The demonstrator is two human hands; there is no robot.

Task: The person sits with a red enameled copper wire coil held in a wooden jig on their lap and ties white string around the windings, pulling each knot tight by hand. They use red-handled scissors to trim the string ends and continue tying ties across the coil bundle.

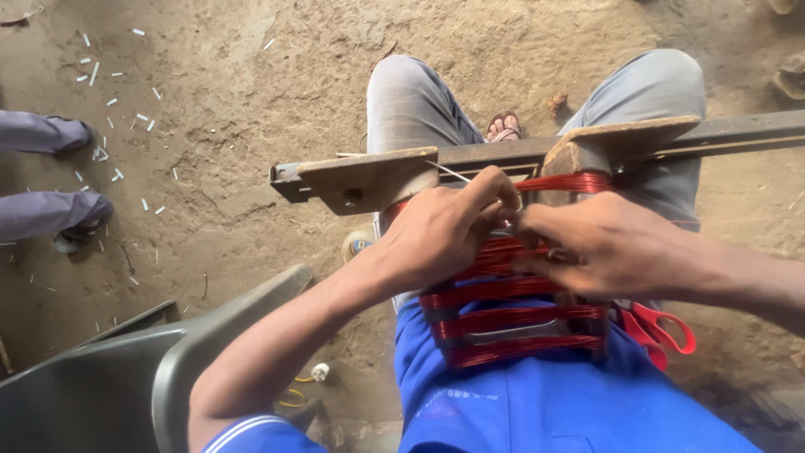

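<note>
dirt floor [251,126], white scraps [113,101], grey chair [126,377]

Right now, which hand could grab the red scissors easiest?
Probably the right hand. The red scissors lie just under its wrist, while the left hand is busy pinching the red wire coils farther away.

My left hand [440,231] comes in from the lower left, forearm bare and angled up toward the middle, wrist slightly bent. Its fingers [490,189] curl inward, tips pinched together in a closed grip. My right hand [616,247] reaches in from the right edge, forearm nearly level, back of the hand facing up. Its fingers [537,220] point left and bend down, meeting the left fingertips so the two hands touch. Both knees are spread apart beyond the hands, one sandalled foot between them.
</note>
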